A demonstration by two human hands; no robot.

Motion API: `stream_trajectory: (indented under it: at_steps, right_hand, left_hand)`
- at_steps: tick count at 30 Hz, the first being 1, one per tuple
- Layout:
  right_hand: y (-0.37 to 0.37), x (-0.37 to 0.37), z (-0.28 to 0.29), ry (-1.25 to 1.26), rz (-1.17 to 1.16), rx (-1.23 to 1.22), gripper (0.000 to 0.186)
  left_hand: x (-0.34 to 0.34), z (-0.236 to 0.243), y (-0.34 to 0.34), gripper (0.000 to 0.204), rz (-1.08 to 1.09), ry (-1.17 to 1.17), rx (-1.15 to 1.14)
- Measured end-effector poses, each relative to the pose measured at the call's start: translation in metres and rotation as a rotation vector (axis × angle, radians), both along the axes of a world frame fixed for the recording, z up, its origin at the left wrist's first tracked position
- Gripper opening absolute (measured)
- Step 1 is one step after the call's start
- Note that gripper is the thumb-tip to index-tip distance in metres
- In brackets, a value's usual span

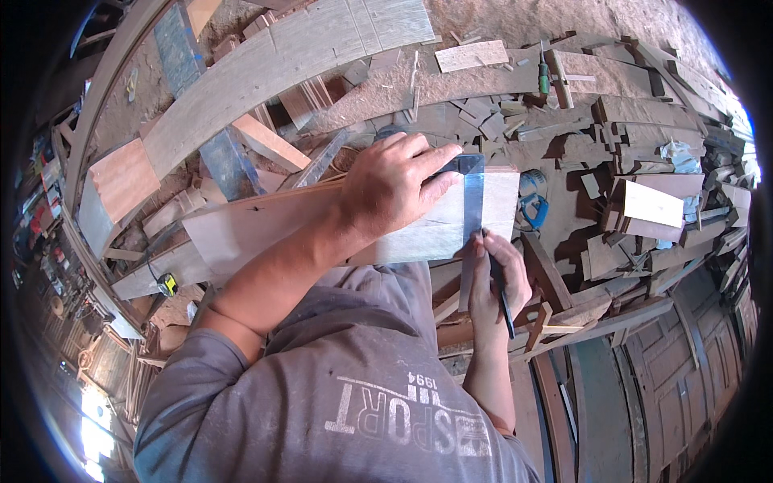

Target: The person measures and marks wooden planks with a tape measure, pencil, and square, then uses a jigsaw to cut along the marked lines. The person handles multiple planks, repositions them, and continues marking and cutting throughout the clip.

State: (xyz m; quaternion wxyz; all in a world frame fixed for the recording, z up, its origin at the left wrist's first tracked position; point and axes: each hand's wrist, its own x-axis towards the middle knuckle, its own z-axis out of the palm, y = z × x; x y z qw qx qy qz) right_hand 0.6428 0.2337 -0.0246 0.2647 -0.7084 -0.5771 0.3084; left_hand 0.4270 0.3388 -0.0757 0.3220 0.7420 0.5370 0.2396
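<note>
The left hand point(398, 183) lies flat, fingers spread, at the centre of the frame, pressing down on a dark metal try square point(471, 205) whose blade runs down across a pale, flat wooden board point(266, 221). That board stretches from the left-centre of the frame to just right of centre, resting on a tabletop point(564, 173) littered with offcuts. The left grip is not closed around anything; it simply holds the square against the board.

The right hand point(495, 282), just below the board's lower edge and right of centre, has its grip pinched around a slim dark pencil point(503, 298), whose upper end meets the blade of the square at the board's edge.

A yellow tape measure point(167, 283) sits at the left, below the board. A blue power tool point(531, 209) lies just right of the board's end. Many small wooden scraps point(636, 205) crowd the right side of the frame, and a long curved grey plank point(274, 68) crosses the upper left.
</note>
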Motion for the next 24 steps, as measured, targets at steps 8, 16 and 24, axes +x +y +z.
stream_trajectory:
  at_steps: [8, 16, 24]
  right_hand:
    - [-0.059, 0.037, 0.016, -0.035, -0.060, -0.115, 0.019]
    - [0.025, 0.031, -0.032, 0.416, -0.140, -0.144, 0.033]
    - [0.025, 0.006, -0.045, 0.036, 0.135, 0.007, 0.038]
  left_hand:
    - [-0.001, -0.004, -0.006, 0.036, 0.026, -0.002, 0.060]
    - [-0.001, -0.008, -0.010, 0.043, 0.049, 0.031, 0.045]
    - [-0.051, 0.004, -0.039, 0.044, 0.127, 0.070, -0.041]
